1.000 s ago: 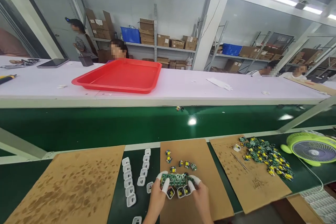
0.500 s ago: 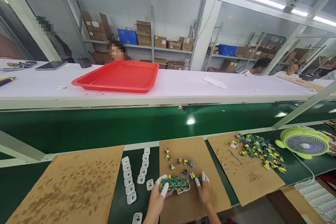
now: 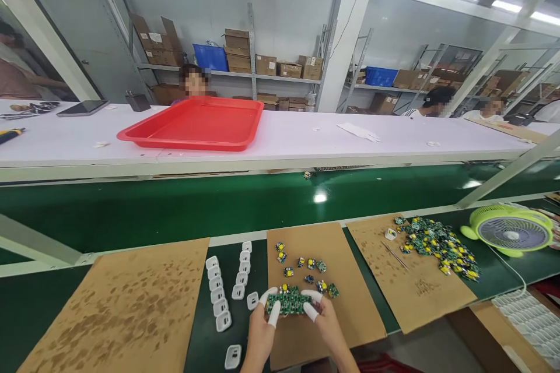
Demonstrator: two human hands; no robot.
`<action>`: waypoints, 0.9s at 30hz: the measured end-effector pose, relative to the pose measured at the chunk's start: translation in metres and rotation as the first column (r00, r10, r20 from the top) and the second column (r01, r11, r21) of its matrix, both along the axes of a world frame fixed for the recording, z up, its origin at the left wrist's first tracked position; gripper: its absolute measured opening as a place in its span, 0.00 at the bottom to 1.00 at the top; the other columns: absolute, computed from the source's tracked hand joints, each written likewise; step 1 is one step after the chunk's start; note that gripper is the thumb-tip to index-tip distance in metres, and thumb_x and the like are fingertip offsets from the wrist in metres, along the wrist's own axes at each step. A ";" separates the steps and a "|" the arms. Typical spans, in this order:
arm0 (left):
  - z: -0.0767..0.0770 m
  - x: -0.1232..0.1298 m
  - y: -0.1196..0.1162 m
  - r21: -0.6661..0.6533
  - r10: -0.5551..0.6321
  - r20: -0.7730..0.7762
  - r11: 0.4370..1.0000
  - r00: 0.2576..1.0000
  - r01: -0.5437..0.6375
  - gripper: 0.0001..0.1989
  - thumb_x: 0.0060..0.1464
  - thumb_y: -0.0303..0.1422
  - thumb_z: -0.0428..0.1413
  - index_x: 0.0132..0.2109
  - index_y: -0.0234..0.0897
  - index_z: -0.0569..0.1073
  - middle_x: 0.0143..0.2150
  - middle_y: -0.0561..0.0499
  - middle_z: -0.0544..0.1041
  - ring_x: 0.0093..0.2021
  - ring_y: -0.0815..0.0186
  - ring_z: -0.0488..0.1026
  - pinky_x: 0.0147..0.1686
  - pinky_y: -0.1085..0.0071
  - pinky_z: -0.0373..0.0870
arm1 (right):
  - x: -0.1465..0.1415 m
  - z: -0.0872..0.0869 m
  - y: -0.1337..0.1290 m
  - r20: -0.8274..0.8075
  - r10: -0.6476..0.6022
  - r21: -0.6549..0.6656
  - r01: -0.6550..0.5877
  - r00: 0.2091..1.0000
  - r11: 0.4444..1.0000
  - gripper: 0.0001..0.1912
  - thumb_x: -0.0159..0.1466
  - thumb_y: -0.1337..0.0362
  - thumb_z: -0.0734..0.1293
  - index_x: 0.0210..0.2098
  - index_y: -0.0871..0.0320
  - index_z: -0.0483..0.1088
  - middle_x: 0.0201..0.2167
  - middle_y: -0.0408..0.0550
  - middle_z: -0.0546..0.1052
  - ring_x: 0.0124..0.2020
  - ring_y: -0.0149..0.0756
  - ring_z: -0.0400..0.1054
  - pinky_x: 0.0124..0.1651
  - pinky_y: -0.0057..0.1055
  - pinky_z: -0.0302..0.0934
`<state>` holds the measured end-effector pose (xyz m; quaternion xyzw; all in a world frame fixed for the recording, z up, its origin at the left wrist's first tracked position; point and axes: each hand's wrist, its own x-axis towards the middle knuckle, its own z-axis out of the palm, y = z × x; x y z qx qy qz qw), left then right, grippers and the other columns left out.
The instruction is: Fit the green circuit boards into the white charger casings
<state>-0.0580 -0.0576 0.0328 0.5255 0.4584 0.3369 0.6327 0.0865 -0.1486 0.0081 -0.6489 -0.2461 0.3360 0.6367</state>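
Observation:
A strip of green circuit boards (image 3: pixel 289 303) is held up over the middle cardboard sheet (image 3: pixel 326 341). My left hand (image 3: pixel 261 326) pinches its left end, white covers on the thumb and fingertip. At the other end, my right hand (image 3: pixel 324 319) grips it between thumb and finger, also in white finger covers. Just beyond the strip lie several small loose boards with yellow parts, among them one green board (image 3: pixel 333 290) close to my right fingers. White plastic housings (image 3: pixel 219 307) stand in two rows left of my left hand, with a single housing (image 3: pixel 252 301) right beside it.
A heap of small circuit boards (image 3: pixel 437 245) covers part of the right cardboard sheet (image 3: pixel 420 303), near tweezers (image 3: pixel 396 256) and a green fan (image 3: pixel 511 232). A stained cardboard sheet (image 3: pixel 118 303) lies left. A red tray (image 3: pixel 196 122) rests on the raised white shelf.
My right hand has moved left from a small board on the cardboard and taken hold of the strip's right end. White housings seen under the strip are now hidden.

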 end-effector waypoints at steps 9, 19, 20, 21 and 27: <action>0.002 0.000 0.002 0.110 0.029 -0.077 0.994 0.997 -0.020 0.16 0.36 0.39 0.58 0.35 0.37 0.79 0.42 0.37 0.82 0.55 0.41 0.72 0.63 0.47 0.61 | -0.022 -0.006 0.000 0.075 -0.163 -0.088 0.169 0.984 0.982 0.22 0.48 0.48 0.71 0.33 0.59 0.78 0.37 0.60 0.81 0.42 0.57 0.75 0.52 0.51 0.68; -0.037 0.015 0.031 -0.121 -0.049 -0.032 0.992 0.998 0.045 0.31 0.34 0.52 0.62 0.41 0.33 0.73 0.42 0.37 0.80 0.40 0.50 0.80 0.33 0.60 0.78 | 0.035 -0.039 -0.025 -0.168 -0.463 -0.142 0.443 0.870 0.885 0.28 0.39 0.46 0.69 0.32 0.60 0.73 0.38 0.63 0.81 0.38 0.58 0.77 0.40 0.47 0.74; -0.040 0.020 0.033 -0.129 -0.064 -0.044 0.990 0.997 0.058 0.30 0.34 0.52 0.63 0.40 0.33 0.73 0.41 0.38 0.80 0.39 0.51 0.80 0.33 0.61 0.78 | 0.039 -0.042 -0.028 -0.198 -0.480 -0.146 0.459 0.854 0.876 0.27 0.38 0.47 0.69 0.31 0.60 0.73 0.36 0.61 0.82 0.35 0.56 0.78 0.37 0.46 0.74; -0.041 0.026 0.035 -0.131 -0.084 -0.059 0.988 0.995 0.075 0.29 0.34 0.51 0.63 0.39 0.34 0.73 0.40 0.39 0.80 0.40 0.51 0.80 0.33 0.62 0.78 | 0.042 -0.044 -0.030 -0.223 -0.496 -0.146 0.474 0.839 0.868 0.25 0.37 0.48 0.70 0.30 0.59 0.73 0.34 0.58 0.82 0.33 0.55 0.78 0.36 0.44 0.74; -0.033 0.074 0.048 -0.081 -0.248 -0.229 0.969 0.941 0.235 0.19 0.44 0.34 0.60 0.44 0.29 0.73 0.46 0.34 0.79 0.50 0.47 0.77 0.51 0.52 0.74 | 0.037 -0.052 -0.029 -0.253 -0.533 -0.110 0.524 0.807 0.845 0.23 0.36 0.52 0.72 0.28 0.60 0.76 0.33 0.55 0.82 0.36 0.49 0.77 0.35 0.38 0.74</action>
